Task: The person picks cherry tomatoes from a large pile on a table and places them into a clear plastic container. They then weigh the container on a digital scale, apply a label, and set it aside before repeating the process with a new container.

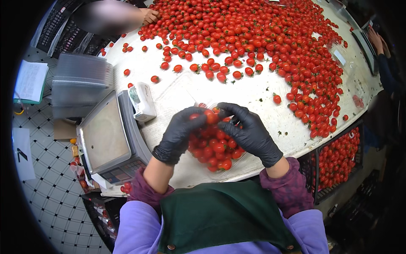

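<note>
Both my hands wear black gloves. In front of me on the white table stands a clear plastic container (245, 157) heaped with cherry tomatoes (219, 147). My left hand (185, 130) curves over the container's left side, its fingertips at a cherry tomato (210, 116) above the heap. My right hand (245, 130) is over the right side with thumb and fingers apart, close to the same tomato. Whether either hand grips a tomato is hard to tell. A large spread of loose cherry tomatoes (253, 35) covers the far part of the table.
At left are a weighing scale (106, 135), a small white dispenser (142, 101) and stacked clear containers (79, 82). A black crate of tomatoes (337, 158) stands below the right table edge. Another person's hand (150, 16) reaches in at upper left; a co-worker's hands (376, 39) show at far right.
</note>
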The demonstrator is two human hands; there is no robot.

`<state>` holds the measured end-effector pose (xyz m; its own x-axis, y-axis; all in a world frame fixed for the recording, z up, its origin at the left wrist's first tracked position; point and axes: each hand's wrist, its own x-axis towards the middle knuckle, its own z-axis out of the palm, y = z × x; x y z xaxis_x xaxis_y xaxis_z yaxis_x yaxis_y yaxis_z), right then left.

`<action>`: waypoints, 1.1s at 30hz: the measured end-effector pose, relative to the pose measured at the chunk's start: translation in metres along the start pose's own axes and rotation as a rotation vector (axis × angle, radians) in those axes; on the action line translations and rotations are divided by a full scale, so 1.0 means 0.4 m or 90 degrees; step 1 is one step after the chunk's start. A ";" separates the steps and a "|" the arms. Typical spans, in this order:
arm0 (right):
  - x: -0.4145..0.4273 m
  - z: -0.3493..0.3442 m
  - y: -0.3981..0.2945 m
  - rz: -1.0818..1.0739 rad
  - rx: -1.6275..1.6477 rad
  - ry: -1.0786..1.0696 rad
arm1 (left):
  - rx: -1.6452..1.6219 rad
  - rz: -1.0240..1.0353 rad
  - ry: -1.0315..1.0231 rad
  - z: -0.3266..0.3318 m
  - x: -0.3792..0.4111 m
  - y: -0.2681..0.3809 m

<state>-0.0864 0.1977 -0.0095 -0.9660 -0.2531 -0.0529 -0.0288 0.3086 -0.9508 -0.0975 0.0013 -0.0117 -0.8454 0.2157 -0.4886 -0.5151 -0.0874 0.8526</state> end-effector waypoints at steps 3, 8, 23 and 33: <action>-0.015 0.027 -0.009 -0.041 0.054 -0.005 | -0.032 0.041 -0.014 0.019 -0.018 -0.023; -0.044 0.023 0.007 0.107 0.326 -0.002 | -0.065 0.063 -0.010 0.028 -0.053 -0.007; -0.184 -0.025 0.028 0.214 0.499 0.141 | 0.254 0.344 0.087 -0.017 -0.079 -0.097; -0.287 -0.016 0.086 0.228 0.503 0.160 | 0.771 0.519 0.040 0.015 -0.178 -0.179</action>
<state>0.0219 0.2432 -0.0342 -0.9135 -0.0258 -0.4059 0.3795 -0.4129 -0.8279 0.0003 -0.0019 -0.0371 -0.8596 0.4631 0.2160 0.5041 0.6993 0.5068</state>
